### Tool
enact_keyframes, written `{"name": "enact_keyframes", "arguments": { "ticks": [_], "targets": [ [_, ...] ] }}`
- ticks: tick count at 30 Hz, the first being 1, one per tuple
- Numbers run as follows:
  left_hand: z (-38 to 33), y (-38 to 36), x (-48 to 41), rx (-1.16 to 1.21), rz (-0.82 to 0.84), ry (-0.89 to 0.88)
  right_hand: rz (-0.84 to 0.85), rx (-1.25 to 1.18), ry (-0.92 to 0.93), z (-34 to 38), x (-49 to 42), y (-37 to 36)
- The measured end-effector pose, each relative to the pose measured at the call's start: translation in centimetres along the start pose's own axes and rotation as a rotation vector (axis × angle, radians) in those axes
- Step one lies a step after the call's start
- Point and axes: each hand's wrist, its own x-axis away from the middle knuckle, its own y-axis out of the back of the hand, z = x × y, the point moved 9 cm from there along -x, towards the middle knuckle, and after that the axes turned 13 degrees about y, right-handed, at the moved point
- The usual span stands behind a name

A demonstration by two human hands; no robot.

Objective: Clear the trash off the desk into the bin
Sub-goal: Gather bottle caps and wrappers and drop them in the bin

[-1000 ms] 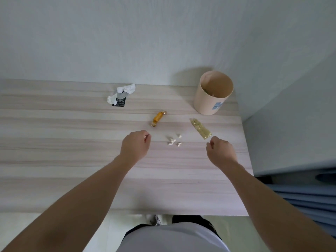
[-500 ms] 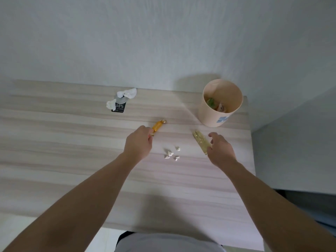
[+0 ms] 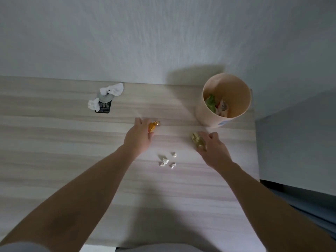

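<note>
My left hand (image 3: pixel 139 136) closes its fingers on an orange candy wrapper (image 3: pixel 152 126) lying on the pale wooden desk (image 3: pixel 54 142). My right hand (image 3: pixel 211 149) grips a gold-green wrapper (image 3: pixel 196 140) just in front of the beige bin (image 3: pixel 205 113), which stands at the desk's far right and holds green and pinkish scraps. Several small white paper bits (image 3: pixel 166 160) lie between my two hands. Crumpled white tissue (image 3: pixel 113 89) and a black-and-grey packet (image 3: pixel 104 106) lie at the far left by the wall.
A grey wall runs along the desk's far edge. The desk's right edge drops off beside a grey-blue surface (image 3: pixel 294 142). The near half of the desk is bare wood under my forearms.
Both hands moved forward from the desk's middle. The left reached the orange wrapper and closed on it; the right closed on the gold-green wrapper. The view tilted, showing the bin's inside.
</note>
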Motion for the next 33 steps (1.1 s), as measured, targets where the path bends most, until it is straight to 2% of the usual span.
{"name": "enact_keyframes", "arguments": {
  "ticks": [8, 18, 33],
  "targets": [
    [-0.6, -1.4, -0.9, -0.070, 0.036, 0.001, -0.018, 0.049, 0.022, -0.1, -0.3, -0.3],
    [-0.4, -0.3, 0.7, 0.074, 0.026, 0.039, -0.084, 0.016, 0.026, 1.2, 0.5, 0.3],
    [-1.5, 5.0, 8.3, 0.217, -0.045, 0.024, -0.173, 0.047, 0.056, 4.8, 4.4, 4.5]
  ]
}}
